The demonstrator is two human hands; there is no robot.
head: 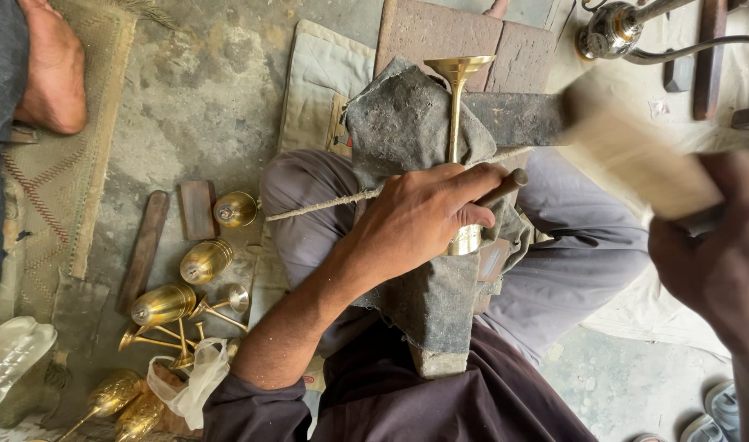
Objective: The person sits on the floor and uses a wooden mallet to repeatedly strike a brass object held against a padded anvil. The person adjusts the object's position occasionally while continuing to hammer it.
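From the head camera, looking straight down: the brass goblet (459, 123) lies across the person's lap on a grey cloth pad (407, 131), with its long axis running away from the body, flared foot at the far end and cup end tucked under the left hand (428, 217). That hand's fingers are curled tight around the cup end and also pin a thin dark punch tool (505, 187), which sticks out to the right.

The right hand (718, 254) is off to the right, well apart from the goblet, closed around the handle of a wooden mallet (628, 155), which is blurred. So the left hand is clearly nearer.

More brass cups (186, 278) sit on the floor by the left knee.
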